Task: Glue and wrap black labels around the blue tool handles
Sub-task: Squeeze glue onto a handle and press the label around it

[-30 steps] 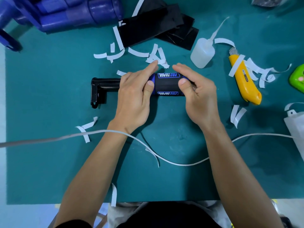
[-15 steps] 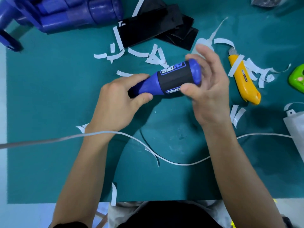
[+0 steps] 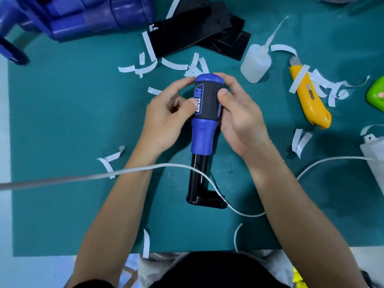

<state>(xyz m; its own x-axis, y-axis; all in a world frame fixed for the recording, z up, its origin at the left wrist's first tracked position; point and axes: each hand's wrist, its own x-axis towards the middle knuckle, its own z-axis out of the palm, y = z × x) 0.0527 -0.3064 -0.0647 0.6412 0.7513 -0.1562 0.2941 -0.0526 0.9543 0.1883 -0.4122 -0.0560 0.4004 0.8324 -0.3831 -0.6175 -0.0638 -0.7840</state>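
A blue tool handle (image 3: 202, 137) points away from me over the green mat, its black shaft and L-shaped end toward my body. A black label (image 3: 207, 100) with blue "PRO TAPER" lettering is wrapped around its upper part. My left hand (image 3: 166, 117) pinches the label's left side with thumb and fingers. My right hand (image 3: 239, 115) grips the right side, thumb pressing on the label. More blue handles (image 3: 87, 15) lie stacked at the far left, and black label sheets (image 3: 197, 32) lie behind.
A clear glue bottle (image 3: 256, 63) with a long nozzle lies far right of the handle. A yellow utility knife (image 3: 309, 100) and a green object (image 3: 376, 94) lie at the right. White backing strips (image 3: 172, 65) litter the green mat (image 3: 62, 121). A white cable (image 3: 83, 176) crosses in front.
The handle was lifted from lying sideways on the mat and turned so its blue cap points away from me. Both hands shifted their hold to the labelled part.
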